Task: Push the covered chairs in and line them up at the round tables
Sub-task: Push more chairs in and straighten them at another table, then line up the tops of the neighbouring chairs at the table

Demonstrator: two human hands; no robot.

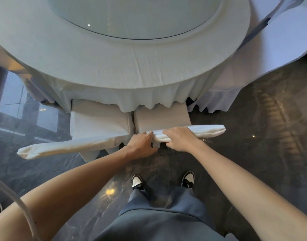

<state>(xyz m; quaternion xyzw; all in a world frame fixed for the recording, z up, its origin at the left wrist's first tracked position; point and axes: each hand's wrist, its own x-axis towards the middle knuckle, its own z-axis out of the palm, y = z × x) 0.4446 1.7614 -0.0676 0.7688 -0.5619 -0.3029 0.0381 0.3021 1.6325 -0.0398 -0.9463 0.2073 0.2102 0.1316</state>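
Two chairs in white covers stand side by side with their seats partly under the round table [79,54]. The right chair [208,130] sits a little closer to the table than the left chair [76,146]. My left hand [142,145] grips the left end of the right chair's backrest top, fingers over it and thumb below. Beside it my right hand [180,139] grips the same backrest top. The left chair's backrest angles toward me at its far left end.
The table wears a white cloth hanging to the floor and carries a glass turntable [135,16]. Another white-covered chair [284,42] stands at the right. The floor [262,153] is dark glossy stone. My feet [163,182] stand just behind the chairs.
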